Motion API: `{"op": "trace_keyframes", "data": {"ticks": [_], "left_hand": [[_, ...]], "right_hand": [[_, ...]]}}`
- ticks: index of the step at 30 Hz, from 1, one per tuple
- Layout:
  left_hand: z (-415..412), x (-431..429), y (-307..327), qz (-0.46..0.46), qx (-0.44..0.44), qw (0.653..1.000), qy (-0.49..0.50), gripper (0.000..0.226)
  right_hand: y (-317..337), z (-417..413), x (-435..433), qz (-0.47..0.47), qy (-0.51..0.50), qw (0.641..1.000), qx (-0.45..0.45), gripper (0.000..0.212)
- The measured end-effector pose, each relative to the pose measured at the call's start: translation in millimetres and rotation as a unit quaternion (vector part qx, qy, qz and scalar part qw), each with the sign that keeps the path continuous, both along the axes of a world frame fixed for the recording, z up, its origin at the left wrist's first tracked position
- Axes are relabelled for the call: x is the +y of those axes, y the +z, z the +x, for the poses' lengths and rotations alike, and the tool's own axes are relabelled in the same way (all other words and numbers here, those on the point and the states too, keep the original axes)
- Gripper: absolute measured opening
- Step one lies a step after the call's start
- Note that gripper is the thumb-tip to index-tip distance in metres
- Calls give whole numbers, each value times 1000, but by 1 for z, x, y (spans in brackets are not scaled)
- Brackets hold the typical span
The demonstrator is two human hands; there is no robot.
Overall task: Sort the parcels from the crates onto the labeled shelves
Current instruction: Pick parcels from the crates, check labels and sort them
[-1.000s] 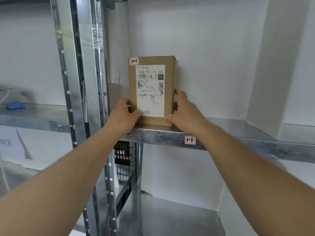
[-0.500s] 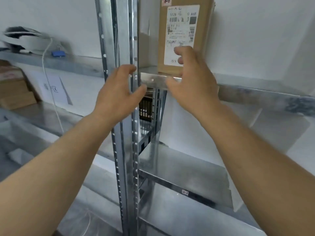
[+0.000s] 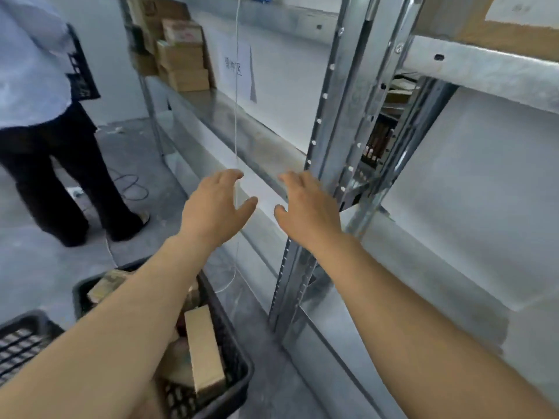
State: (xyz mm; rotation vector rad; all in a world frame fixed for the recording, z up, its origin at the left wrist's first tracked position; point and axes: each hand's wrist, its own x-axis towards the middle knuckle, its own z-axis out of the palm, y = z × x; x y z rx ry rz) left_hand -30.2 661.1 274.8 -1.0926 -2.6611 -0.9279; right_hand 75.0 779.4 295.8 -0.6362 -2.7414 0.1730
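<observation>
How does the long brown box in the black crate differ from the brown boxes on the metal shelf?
The long brown cardboard box lies among parcels in the black plastic crate; the brown cardboard boxes sit flat on the metal shelf. It is slim; they are blockier and stacked. Both are cardboard.

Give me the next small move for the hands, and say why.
Probably lower both toward the black crate and take the long cardboard parcel lying on top. The left hand and right hand hang open and empty in front of the shelf upright, and the crate below them holds several parcels not yet sorted.
</observation>
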Motion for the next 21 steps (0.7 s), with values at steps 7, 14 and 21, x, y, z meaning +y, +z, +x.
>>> {"op": "trace_keyframes", "data": {"ticks": [7, 14, 21], "left_hand": [[-2, -77, -46, -75, -49, 988, 125, 55], [12, -142, -78, -113, -91, 968, 205, 52], [14, -218, -99, -111, -112, 963, 220, 50]], "right_hand": [[-54, -31, -46, -44, 112, 991, -52, 52], [-84, -39, -102, -66, 184, 978, -71, 52], [-87, -43, -179, -49, 198, 975, -93, 49]]}}
